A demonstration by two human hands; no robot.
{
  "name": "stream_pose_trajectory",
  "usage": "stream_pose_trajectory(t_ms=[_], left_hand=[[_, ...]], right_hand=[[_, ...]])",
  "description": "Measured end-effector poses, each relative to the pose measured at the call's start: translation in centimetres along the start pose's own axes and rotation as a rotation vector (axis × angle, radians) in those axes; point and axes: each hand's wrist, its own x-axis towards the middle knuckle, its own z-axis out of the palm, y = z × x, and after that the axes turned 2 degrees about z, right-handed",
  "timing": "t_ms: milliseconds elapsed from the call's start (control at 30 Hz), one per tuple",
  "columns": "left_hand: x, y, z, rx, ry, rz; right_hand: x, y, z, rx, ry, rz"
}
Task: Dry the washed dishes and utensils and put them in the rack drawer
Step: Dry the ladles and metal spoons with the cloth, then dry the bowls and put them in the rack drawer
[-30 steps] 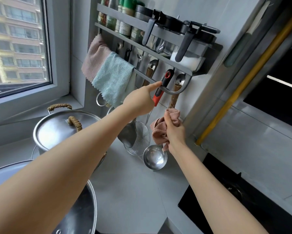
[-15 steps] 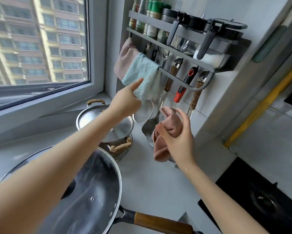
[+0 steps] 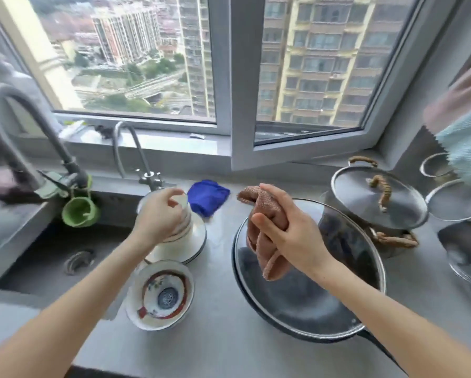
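My left hand [image 3: 160, 214] curls its fingers over the rim of the top white bowl in a stack of white dishes [image 3: 186, 241] on the grey counter beside the sink. In front of that stack sits a patterned bowl [image 3: 160, 294] with red and blue decoration inside. My right hand [image 3: 291, 230] grips a bunched pink-brown drying cloth [image 3: 267, 214] and hovers over the glass lid of a black wok [image 3: 310, 290]. The rack drawer is out of sight.
The sink [image 3: 51, 257] with two faucets [image 3: 13, 126] lies at left. A blue cloth [image 3: 207, 196] lies behind the dishes. A steel pot with rope handles [image 3: 376, 203] and more steel ware [image 3: 460, 241] stand at right, below hanging towels [image 3: 463, 132]. Windows run along the back.
The view has swung left from the wall rack to the sink area. My left hand has come off the rack and down onto the stacked dishes. My right hand still holds the cloth.
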Motion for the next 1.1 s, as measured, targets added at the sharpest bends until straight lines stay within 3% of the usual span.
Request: stream_pose_trajectory(t_ms=[100,200,467,700,1100], left_hand=[[-3.6,-6.5,-2.9,0.106,0.128,-0.161],[-7.1,-11.1,-2.5,0.199,0.065,-0.238],[-7.8,-14.2,3.1,0.631,-0.334,0.019],[-6.0,-14.2,6.3,0.965,-0.452,0.164],[-4.4,-15.3,5.0,0.833,-0.372,0.172]], right_hand=[[0.5,-1.6,4.3,0.008,-0.093,-0.026],[0.3,-2.6,7.5,-0.011,-0.153,-0.012],[-0.9,-3.9,11.1,-0.093,-0.2,0.065],[-2.9,-3.9,11.6,-0.162,-0.137,0.141],[-5.7,-4.2,11.2,-0.168,-0.024,0.175]])
